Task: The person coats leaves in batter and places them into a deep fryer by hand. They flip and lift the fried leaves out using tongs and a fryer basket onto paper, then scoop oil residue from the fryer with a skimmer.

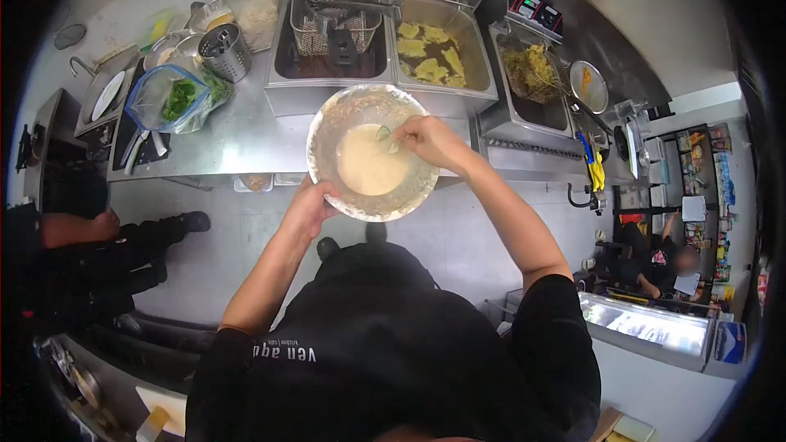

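Note:
My left hand (309, 206) grips the lower left rim of a large white bowl (321, 133), which is held up in front of the counter. Pale, runny batter (367, 165) fills its bottom, and dried smears coat the inner wall. Inside the bowl, my right hand (436, 144) pinches a green leaf (388, 144) that looks partly coated with batter. Just beyond the bowl, several yellow battered pieces (430, 51) lie in the oil of the middle fryer (485, 82). More green leaves (180, 100) sit in an open clear plastic bag (147, 106) on the counter at left.
A wire basket (336, 20) rests over the left fryer. The right fryer's basket (528, 74) holds fried food, beside a round strainer (589, 87). Knives (137, 151) lie near the counter's left edge. One person (106, 254) stands at left; another (655, 266) is far right.

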Demonstrator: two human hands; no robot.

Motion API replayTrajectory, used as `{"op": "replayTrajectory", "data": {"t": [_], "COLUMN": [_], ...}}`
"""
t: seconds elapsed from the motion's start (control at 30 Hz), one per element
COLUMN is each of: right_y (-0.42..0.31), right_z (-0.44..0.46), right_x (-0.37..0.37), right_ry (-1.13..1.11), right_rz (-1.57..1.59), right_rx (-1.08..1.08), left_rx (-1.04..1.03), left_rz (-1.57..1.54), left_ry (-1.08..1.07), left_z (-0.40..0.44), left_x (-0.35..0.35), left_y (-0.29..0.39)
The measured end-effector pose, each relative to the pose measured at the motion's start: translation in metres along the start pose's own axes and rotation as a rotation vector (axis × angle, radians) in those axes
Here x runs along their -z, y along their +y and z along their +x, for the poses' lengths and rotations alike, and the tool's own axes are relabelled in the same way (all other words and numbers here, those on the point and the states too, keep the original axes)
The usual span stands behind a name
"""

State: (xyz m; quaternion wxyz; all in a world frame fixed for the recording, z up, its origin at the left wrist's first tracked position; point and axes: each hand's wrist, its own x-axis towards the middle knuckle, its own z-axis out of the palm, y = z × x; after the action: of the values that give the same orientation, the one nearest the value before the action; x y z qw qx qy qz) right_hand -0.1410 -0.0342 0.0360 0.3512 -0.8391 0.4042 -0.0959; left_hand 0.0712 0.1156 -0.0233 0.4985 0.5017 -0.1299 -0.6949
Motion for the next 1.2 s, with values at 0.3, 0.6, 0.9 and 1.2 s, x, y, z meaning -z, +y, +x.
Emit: {"op": "replayTrajectory", "data": {"t": [0.3,0.6,0.9,1.2], "right_y": [0.041,0.071,0.079,0.130], "right_z": [0.032,0.057,0.080,0.147], "right_x": [0.042,0.119,0.153,0.209], "right_ry": [0.115,0.014,-0.120,0.108], "right_rz": [-0.289,-0.290,-0.097,-0.067], "right_rx": [0.358,0.465,0.551,0.208], "left_rx": [-0.052,-0.058,-0.118,-0.115], "left_rz": [-0.017,-0.076,-0.099,-0.158], "left_ry": [0.062,0.138,0.232,0.327], "left_z": [0.007,0.036,0.041,0.034], "left_x": [-0.052,-0.108,-0.138,-0.112], "left_y": [0.002,-0.006,-0.009,-0.022]}}
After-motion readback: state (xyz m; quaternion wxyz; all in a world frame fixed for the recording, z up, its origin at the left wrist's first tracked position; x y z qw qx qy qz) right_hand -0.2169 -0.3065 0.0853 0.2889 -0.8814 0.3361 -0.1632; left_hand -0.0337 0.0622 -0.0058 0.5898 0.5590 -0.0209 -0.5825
